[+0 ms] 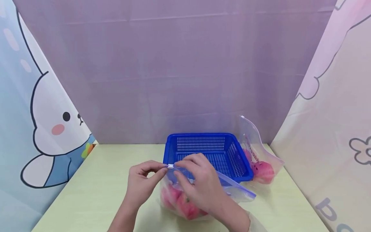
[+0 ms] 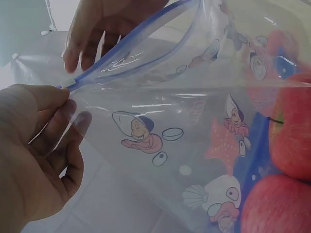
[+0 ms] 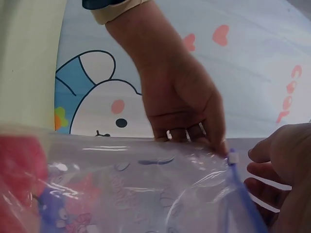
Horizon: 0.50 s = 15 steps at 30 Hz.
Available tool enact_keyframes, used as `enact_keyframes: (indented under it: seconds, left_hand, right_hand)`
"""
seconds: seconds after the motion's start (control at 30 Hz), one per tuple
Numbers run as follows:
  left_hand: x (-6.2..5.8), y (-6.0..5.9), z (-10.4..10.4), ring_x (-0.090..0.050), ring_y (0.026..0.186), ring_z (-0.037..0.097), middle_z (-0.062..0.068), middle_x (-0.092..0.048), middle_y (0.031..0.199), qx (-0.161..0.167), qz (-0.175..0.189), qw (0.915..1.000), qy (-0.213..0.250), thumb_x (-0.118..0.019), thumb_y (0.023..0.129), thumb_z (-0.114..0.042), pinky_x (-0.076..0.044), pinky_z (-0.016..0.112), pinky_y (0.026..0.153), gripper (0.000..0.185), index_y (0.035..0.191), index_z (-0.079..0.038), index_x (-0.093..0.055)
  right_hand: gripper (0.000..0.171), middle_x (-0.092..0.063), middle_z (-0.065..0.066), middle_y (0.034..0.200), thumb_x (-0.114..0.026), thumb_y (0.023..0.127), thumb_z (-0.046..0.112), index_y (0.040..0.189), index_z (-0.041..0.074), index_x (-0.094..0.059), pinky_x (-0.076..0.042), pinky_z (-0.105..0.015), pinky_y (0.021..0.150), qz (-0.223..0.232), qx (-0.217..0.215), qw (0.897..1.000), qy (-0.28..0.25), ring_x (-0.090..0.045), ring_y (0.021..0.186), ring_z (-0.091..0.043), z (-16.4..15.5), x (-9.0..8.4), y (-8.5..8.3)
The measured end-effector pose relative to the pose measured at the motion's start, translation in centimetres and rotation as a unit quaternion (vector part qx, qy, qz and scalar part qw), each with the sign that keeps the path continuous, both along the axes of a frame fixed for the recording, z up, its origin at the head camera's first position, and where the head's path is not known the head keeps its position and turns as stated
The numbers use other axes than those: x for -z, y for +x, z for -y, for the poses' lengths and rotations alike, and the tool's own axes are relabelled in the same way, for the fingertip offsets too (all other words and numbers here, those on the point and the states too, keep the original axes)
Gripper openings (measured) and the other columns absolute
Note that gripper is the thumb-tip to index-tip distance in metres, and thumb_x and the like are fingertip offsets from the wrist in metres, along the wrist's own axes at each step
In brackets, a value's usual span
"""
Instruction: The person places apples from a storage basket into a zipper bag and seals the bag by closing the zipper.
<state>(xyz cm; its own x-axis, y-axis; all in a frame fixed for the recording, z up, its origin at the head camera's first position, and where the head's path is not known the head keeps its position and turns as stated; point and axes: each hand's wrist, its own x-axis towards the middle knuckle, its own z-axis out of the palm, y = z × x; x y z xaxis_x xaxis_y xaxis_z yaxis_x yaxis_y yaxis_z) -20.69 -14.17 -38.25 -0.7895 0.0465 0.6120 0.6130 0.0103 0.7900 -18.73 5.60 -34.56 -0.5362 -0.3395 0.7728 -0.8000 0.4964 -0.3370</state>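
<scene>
A clear zip bag point(image 2: 184, 170) printed with sea creatures is in front of me, with red apples point(image 2: 296, 133) low inside it. Its blue zip strip point(image 2: 104, 60) gapes over much of its length, and a white slider point(image 1: 171, 166) sits near the left end. My left hand point(image 1: 140, 185) pinches that end of the strip between thumb and forefinger, right beside the slider. On the other side of the slider is my right hand point(image 1: 200, 182), thumb and forefinger spread apart. The right wrist view has the right hand's fingers point(image 3: 265, 191) loosely bent, a small gap from the slider.
Behind the bag stands a blue mesh basket point(image 1: 200, 142) on the pale table point(image 1: 84, 190). A second clear bag point(image 1: 271, 154) holding pinkish-red round fruit point(image 1: 263, 173) leans at the basket's right. Purple cloth point(image 1: 174, 71) hangs at the back, with cartoon-printed sheets point(image 1: 52, 106) at the sides.
</scene>
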Motion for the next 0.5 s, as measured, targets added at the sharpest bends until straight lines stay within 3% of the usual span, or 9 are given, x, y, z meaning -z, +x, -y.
enact_keyframes:
  seconds: [0.2,0.5]
  left_hand:
    - [-0.3,0.2,-0.2,-0.065,0.077,0.017,0.012,-0.07,0.08,0.017,-0.041,0.9985,-0.031,-0.075,0.081,0.005,-0.053,0.026,0.069,0.01,0.087,-0.002,-0.076]
    - [-0.2,0.4,-0.2,-0.067,0.074,0.016,0.007,-0.072,0.079,0.0,-0.028,0.9979,-0.058,-0.076,0.079,0.006,-0.052,0.026,0.067,0.014,0.085,-0.006,-0.077]
  right_hand:
    - [0.01,-0.063,0.009,0.095,-0.073,0.089,0.018,0.097,0.014,-0.076,-0.044,-0.018,0.071,-0.009,-0.012,1.0,-0.011,-0.054,0.09,-0.008,0.1,0.6,-1.2]
    - [0.003,-0.061,0.012,0.095,-0.071,0.09,0.016,0.093,0.015,-0.072,-0.045,-0.018,0.072,0.037,-0.028,0.999,-0.001,-0.052,0.092,-0.006,0.1,0.8,-1.5]
